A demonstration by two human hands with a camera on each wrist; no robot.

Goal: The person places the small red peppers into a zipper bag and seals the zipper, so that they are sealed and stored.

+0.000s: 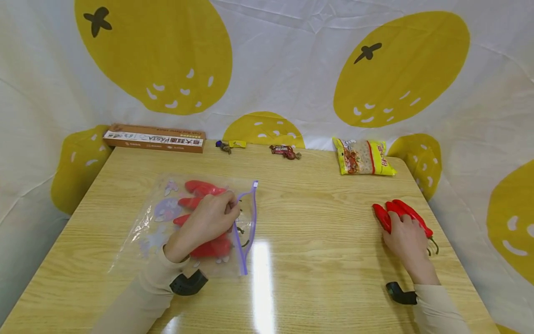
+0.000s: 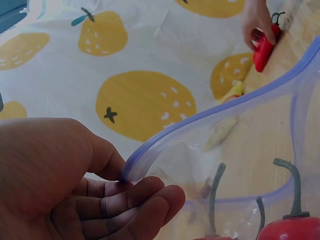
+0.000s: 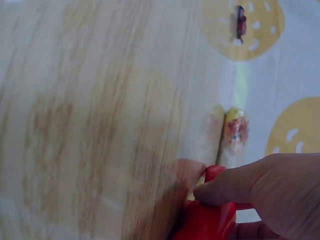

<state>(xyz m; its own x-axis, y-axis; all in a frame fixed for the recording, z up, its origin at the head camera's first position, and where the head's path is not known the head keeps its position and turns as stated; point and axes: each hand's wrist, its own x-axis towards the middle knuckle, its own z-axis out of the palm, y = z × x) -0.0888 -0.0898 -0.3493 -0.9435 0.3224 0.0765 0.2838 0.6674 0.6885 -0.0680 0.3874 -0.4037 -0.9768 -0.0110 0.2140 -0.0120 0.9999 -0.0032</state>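
Note:
A clear zip bag [image 1: 142, 232] with a purple zip edge lies at the table's left, its mouth facing right and parted. Several red chili peppers [image 1: 210, 248] with green stems are inside it. My left hand [image 1: 210, 215] pinches the zip edge [image 2: 185, 122] between thumb and fingers, holding it up. Over at the table's right side, my right hand [image 1: 406, 239] grips a red chili pepper [image 3: 207, 220], the thumb pressed along it. More red chili peppers [image 1: 413, 217] lie close against that hand, and the fingers partly hide them.
Along the back edge stand a brown pasta box [image 1: 154, 138], small wrapped candies [image 1: 237, 144], a red candy wrapper [image 1: 281, 150] and a yellow snack packet [image 1: 364, 157]. Behind the wooden table [image 1: 317, 260] hangs a white cloth with yellow fruit prints.

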